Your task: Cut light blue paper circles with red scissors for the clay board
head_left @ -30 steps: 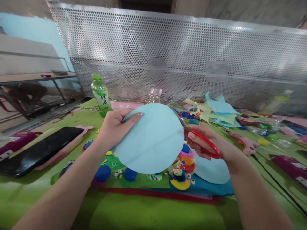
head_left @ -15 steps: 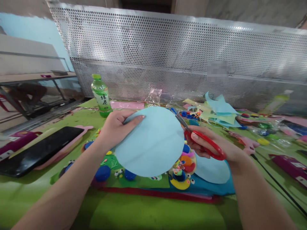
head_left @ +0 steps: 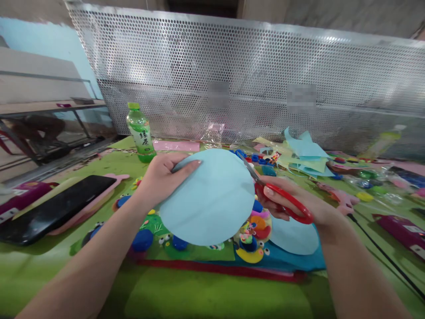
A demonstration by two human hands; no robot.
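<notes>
A round sheet of light-blue paper (head_left: pixel 209 199) is pinched at its upper left by my left hand (head_left: pixel 168 177), thumb on top. My right hand (head_left: pixel 282 195) grips red-handled scissors (head_left: pixel 292 201), their blades lying along the disc's upper right edge. Below the paper, colourful clay figures with googly eyes, among them a yellow crescent (head_left: pixel 249 255), rest on green and blue sheets. Another light-blue paper piece (head_left: pixel 294 237) lies under my right wrist. The disc hides much of what is beneath it.
A green tea bottle (head_left: pixel 141 135) stands at the back left, near a black phone (head_left: pixel 63 206). Blue paper scraps (head_left: pixel 305 148) pile up at the back right. A pink glue gun (head_left: pixel 341 199) trails a black cable. Behind the table rises a perforated metal panel (head_left: pixel 215 66).
The scissor blades have shifted slightly and now sit closer against the paper's upper right edge. My left hand and the disc have hardly moved.
</notes>
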